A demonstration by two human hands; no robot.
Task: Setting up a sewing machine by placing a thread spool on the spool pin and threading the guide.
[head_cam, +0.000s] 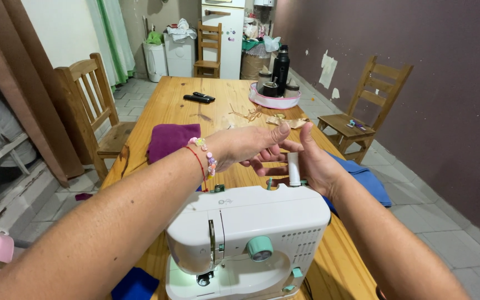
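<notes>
Around the white sewing machine [248, 239] we count one white thread spool [294, 169] standing on its top, with two hands above it, our left hand [245, 145] and our right hand [315, 161]. Beyond the machine we count one purple cloth [170, 140], one blue cloth [365, 180] to its right, two black remotes [198, 98] farther off, and one black flask [280, 69]. We count three wooden chairs [93, 105] around the wooden table [218, 111] that bears the machine.

Head camera looks down, close — along the wooden table [168, 105].
</notes>
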